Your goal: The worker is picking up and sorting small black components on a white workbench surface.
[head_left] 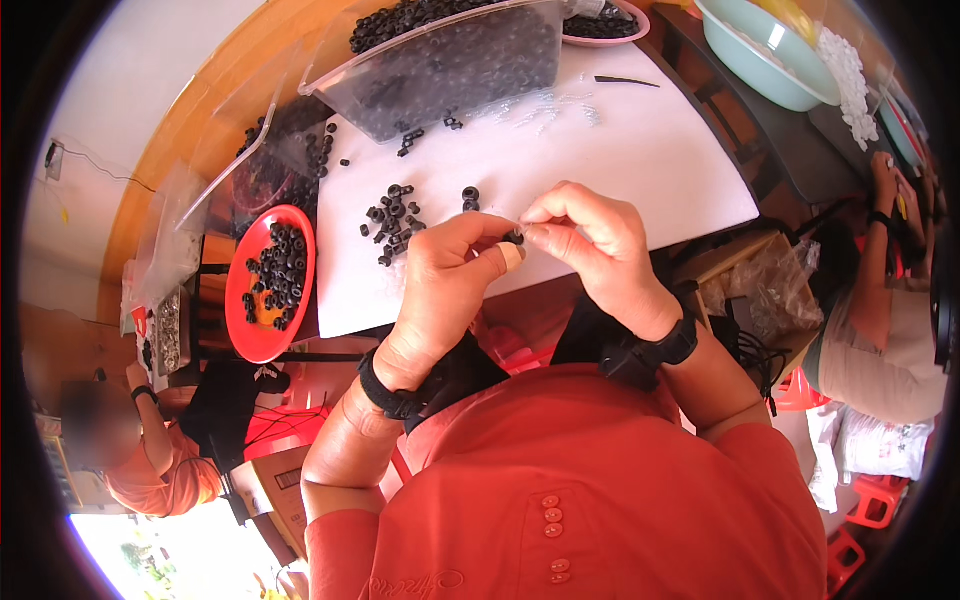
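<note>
My left hand (pixel 450 275) pinches a small black ring (pixel 514 237) between thumb and fingertips; a bandage wraps the thumb. My right hand (pixel 598 245) meets it from the right, its fingertips closed on a small clear plastic piece (pixel 530 229) pressed against the ring. Both hands hover over the near edge of a white table sheet (pixel 640 160). A loose pile of black rings (pixel 395 220) lies on the sheet just left of my hands. Several clear plastic pieces (pixel 545 105) are scattered farther back.
A red dish (pixel 262 325) with black rings sits at the left. Clear bags of black rings (pixel 450 65) lie at the back, beside a pink bowl (pixel 605 25) and a pale green basin (pixel 760 60). One person sits at lower left, another (pixel 880 330) at right.
</note>
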Motion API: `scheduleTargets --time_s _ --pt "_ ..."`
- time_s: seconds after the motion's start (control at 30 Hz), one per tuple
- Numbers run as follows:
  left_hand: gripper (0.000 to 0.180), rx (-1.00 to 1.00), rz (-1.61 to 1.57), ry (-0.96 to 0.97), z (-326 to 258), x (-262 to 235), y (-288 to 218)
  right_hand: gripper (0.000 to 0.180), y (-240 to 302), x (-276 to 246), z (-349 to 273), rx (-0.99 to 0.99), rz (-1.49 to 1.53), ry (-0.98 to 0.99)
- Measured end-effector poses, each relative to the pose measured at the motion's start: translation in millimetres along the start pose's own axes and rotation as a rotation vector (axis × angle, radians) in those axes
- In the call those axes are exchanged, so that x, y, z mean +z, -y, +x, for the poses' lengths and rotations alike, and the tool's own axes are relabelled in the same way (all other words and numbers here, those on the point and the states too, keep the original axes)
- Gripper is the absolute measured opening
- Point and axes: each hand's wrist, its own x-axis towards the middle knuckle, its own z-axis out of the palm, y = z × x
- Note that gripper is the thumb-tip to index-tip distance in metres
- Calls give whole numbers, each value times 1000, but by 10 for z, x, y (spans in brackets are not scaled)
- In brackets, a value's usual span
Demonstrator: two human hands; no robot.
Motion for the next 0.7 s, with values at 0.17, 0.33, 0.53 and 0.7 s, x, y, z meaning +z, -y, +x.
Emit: scheduleTargets --time_s 0.17,0.33,0.53,0.7 --pt "24 -164 -367 9 -106 -59 133 8 45 143 25 -58 -100 75" --pt "20 -153 -531 -11 -231 -127 188 13 91 185 57 -200 -256 117" --pt "18 -216 -616 -8 -337 -202 221 13 167 258 53 -227 -286 147" --pt "17 -189 -599 -8 -398 -264 264 11 261 304 82 -179 -231 173"
